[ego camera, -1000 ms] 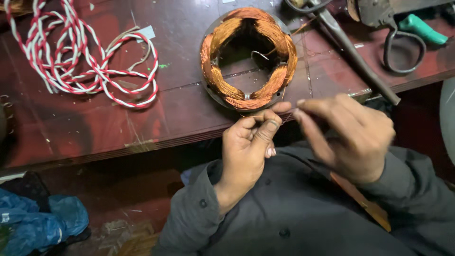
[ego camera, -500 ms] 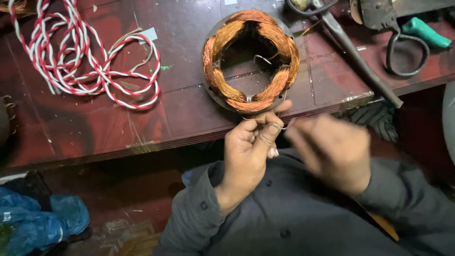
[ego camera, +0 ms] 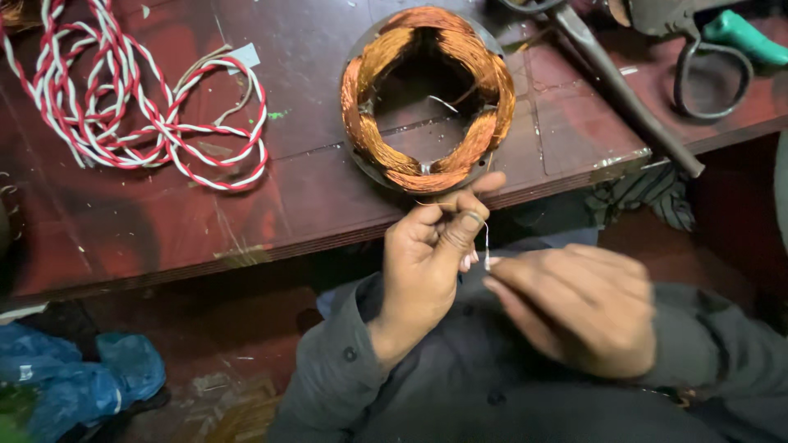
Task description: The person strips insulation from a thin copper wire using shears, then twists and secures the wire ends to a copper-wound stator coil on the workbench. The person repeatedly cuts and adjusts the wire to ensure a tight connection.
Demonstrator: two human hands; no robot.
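A round stator with copper windings (ego camera: 427,98) lies on the dark red wooden table (ego camera: 164,221), near its front edge. Just below that edge my left hand (ego camera: 431,254) pinches a thin pale wire (ego camera: 486,242) that leads from the windings. My right hand (ego camera: 579,308) sits lower and to the right, its fingertips closed on the free end of the same wire. Both hands rest over my lap in grey sleeves.
A tangle of twisted red-and-white cable (ego camera: 123,107) covers the table's left part. Long metal shears (ego camera: 624,90) and a tool with a green handle (ego camera: 743,37) lie at the right. A blue plastic bag (ego camera: 74,385) is on the floor at lower left.
My right hand has moved down and away from the left hand, drawing the wire end with it. My left hand has kept its place by the table edge.
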